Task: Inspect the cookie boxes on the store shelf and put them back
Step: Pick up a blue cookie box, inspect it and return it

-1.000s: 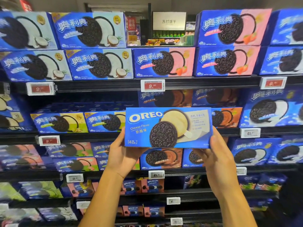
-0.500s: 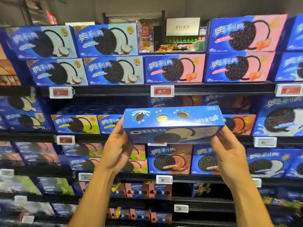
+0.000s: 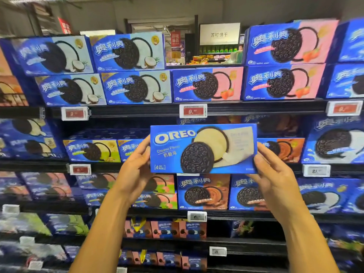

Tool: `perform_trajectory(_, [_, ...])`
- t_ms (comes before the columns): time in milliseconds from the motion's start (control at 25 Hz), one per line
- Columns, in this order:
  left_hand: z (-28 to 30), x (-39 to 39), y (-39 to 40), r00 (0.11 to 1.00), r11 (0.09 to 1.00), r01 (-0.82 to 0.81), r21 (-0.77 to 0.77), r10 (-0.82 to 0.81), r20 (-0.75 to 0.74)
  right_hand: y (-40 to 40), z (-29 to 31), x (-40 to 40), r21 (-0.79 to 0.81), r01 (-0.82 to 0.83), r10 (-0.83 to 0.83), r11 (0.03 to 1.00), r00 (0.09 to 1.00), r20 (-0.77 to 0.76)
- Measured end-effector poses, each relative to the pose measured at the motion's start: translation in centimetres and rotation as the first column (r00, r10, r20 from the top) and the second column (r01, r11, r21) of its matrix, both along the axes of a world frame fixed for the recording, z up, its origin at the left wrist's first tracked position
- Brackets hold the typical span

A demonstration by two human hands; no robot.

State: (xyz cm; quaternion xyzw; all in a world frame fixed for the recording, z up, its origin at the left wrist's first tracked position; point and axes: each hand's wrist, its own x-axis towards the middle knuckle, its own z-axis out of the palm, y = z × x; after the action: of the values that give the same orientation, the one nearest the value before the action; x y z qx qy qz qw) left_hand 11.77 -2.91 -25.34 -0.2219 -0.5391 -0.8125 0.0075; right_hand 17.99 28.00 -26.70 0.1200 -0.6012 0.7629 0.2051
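Inspection step: cheese-flavour cookie box [image 3: 203, 148] is held upright, front outward, before the middle shelf [image 3: 137, 168], gripped at its ends by left hand [image 3: 136, 170] and right hand [image 3: 275, 178]. Return to the shelf gap behind is likely called for next.

red price tags [image 3: 193, 111], white hanging aisle sign [image 3: 219, 33], distant snack shelves [image 3: 213, 56]

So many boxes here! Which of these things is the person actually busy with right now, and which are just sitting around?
In use:
- Cheese-flavour Oreo box, face toward the camera
- left hand gripping its left end
- right hand gripping its right end

Just sitting there:
- coconut Oreo boxes on the top shelf
- strawberry Oreo boxes beside them
- chocolate Oreo boxes below
- red price tag on the shelf edge
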Motion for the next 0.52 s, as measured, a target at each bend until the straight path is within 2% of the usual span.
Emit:
perform_trajectory(120, [1.1, -0.3, -0.4, 0.999, 0.991, -0.046, -0.124, 0.046, -0.002, 0.3, 1.1, -0.1, -0.049, -0.075, 0.079, 0.996, 0.994, 0.079])
perform_trajectory(280, [2.4, 0.0, 0.6, 0.998, 0.958, -0.057, -0.282, 0.049, -0.032, 0.1, 2.8, -0.1, -0.012, -0.116, 0.117, 0.993, 0.982, 0.150])
perform_trajectory(520, [3.4, -0.1, 0.6, 0.986, 0.953, -0.144, -0.268, 0.162, 0.046, 0.1, 4.3, -0.3, 0.000, -0.115, 0.112, 0.993, 0.966, 0.232])
